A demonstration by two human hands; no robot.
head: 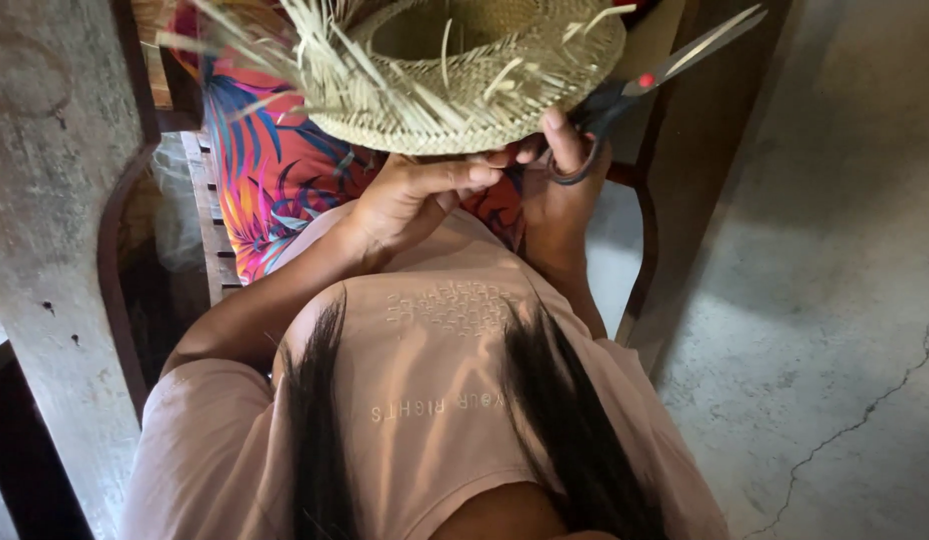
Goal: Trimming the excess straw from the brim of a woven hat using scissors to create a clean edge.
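Observation:
A round woven straw basket [455, 75] with loose strand ends sticking out on its left rests on my lap at the top of the view. My left hand [420, 195] presses against its lower rim, fingers pinching the weave. My right hand [565, 165] holds black-handled scissors [675, 65] with a red pivot dot; the blades point up to the right, past the basket's right edge. The right thumb touches the basket's rim.
I sit on a dark wooden chair [210, 215], wearing a pink shirt and a bright leaf-patterned skirt [270, 165]. A rough concrete post [55, 200] stands at the left. Cracked grey concrete floor [835, 300] spreads to the right.

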